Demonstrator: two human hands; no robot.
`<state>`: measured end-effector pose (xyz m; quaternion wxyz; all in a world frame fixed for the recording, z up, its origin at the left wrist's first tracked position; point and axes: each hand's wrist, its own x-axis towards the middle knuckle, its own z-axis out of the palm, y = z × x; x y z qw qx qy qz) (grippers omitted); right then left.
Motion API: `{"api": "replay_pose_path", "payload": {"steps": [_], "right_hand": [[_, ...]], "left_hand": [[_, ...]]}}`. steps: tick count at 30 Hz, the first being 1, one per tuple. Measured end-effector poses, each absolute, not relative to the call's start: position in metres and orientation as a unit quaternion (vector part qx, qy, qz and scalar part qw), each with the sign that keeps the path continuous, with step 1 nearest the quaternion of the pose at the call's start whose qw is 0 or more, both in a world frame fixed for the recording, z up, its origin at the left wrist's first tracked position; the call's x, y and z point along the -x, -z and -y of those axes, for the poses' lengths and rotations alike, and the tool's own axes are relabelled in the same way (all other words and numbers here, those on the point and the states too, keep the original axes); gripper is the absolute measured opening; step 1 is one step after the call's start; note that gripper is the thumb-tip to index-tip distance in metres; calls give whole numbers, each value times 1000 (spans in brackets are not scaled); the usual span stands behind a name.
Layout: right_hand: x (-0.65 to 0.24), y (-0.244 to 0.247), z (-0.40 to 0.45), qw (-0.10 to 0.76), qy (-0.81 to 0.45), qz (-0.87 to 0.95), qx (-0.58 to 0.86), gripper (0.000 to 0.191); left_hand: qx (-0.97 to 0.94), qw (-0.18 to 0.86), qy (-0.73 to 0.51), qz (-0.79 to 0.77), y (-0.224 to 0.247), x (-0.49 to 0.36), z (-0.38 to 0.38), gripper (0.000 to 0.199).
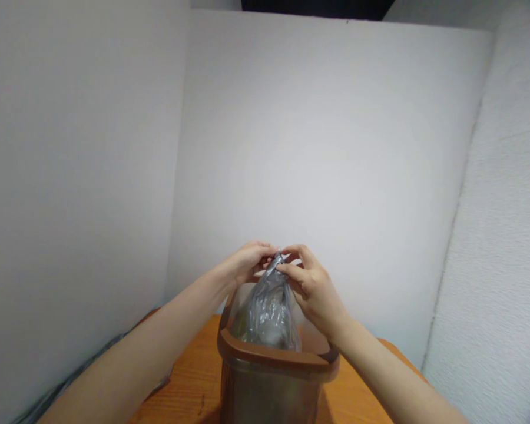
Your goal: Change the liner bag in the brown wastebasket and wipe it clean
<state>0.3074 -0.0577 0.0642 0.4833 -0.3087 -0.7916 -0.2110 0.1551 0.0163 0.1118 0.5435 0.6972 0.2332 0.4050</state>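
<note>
A grey plastic bag (271,312) stands gathered to a peak inside a bin (278,356) with a brown rim and a see-through, brownish body. At the bag's top, my left hand (252,259) pinches the gathered plastic from the left. My right hand (311,285) holds the same peak from the right, thumb and fingers closed on the plastic. Both hands are above the bin's opening, close together. What the bag contains cannot be made out.
The bin stands on an orange-brown wooden table (189,377). Dark plastic or cloth (83,368) lies along the table's left edge, partly behind my left forearm. White walls (318,135) rise behind and on both sides.
</note>
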Motion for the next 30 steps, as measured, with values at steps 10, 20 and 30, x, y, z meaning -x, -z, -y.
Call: {"api": "replay_pose_path", "payload": {"steps": [10,20,30], "right_hand": [[-318,-62,77,489,252,769,324,31],[-328,-12,75,405,122,820,386,28],[-331,-35,82,364,-104,845,377,23]], "left_hand": [[-757,340,-440,-343,-118,-163,-48,23],[-799,122,-343,-479,-61,-161,-77,27],[-825,60,-355,-436,-66,-155,-79,24]]}}
